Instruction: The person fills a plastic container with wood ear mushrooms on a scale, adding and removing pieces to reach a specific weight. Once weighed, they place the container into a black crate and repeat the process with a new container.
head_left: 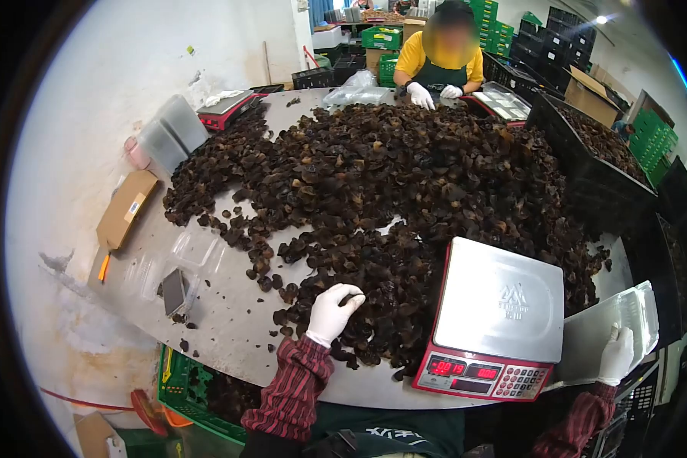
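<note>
**Left hand in the fungus pile, right on the tray stack**

Your left hand, white-gloved, sits at lower centre, fingers curled around a few pieces of dried black fungus at the near edge of the heap. Closed grip, a small clump pinched in it. The heap covers most of the round metal table, so there's stock right at the edge by you.

Your right hand, lower right, has fingers closed over the edge of a stack of clear plastic trays, pinching it from below. The stack hangs off the table rim, tilted, just beside the red scale. The scale platter is bare; its display is lit, digits too small to read.

Scale sits between your hands, which looks deliberate: fungus on one side, trays on the other.

Left of frame: a cardboard box and loose clear trays lying flat. Top of frame: a co-worker in yellow, gloved hands on the far edge of the pile. Black crate at upper right, holding more fungus.
</note>
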Action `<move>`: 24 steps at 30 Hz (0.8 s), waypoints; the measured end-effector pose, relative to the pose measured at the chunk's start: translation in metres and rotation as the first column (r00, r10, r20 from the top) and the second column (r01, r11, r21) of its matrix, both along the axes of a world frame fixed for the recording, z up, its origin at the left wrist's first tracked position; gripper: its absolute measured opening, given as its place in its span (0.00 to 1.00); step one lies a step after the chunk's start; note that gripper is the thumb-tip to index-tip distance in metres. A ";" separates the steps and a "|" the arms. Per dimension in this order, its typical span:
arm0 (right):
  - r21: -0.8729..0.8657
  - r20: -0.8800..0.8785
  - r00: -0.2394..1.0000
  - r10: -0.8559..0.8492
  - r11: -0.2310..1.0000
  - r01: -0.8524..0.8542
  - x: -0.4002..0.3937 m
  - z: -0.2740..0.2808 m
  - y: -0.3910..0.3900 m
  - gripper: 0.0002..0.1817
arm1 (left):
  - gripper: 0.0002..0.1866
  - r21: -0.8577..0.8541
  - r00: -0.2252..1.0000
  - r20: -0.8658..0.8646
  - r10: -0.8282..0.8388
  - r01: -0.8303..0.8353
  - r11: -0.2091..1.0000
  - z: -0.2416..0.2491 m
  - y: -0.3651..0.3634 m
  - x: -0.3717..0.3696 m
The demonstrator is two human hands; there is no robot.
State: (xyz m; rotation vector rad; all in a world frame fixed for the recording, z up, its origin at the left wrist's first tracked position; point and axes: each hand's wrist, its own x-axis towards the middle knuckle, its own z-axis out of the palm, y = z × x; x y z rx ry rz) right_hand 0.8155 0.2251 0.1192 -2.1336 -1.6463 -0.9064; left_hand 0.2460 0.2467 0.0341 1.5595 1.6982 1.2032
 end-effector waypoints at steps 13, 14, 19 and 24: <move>0.000 0.003 0.999 0.033 0.999 -0.033 0.003 0.000 -0.001 0.15 | 0.11 -0.038 0.968 0.213 0.136 -0.131 0.991 -0.020 -0.044 0.008; 0.000 0.003 0.999 0.033 0.999 -0.033 0.004 0.000 -0.001 0.15 | 0.10 0.010 0.976 0.153 0.153 -0.157 0.988 -0.021 -0.044 0.006; 0.025 -0.020 0.999 0.047 0.999 -0.047 0.001 0.000 -0.001 0.14 | 0.05 0.248 0.891 -0.228 0.392 -0.336 0.908 -0.005 -0.072 -0.032; 0.015 -0.011 0.999 0.032 0.999 -0.032 0.008 -0.004 0.000 0.14 | 0.13 0.371 0.573 -0.464 0.676 -0.567 0.735 -0.023 -0.146 -0.118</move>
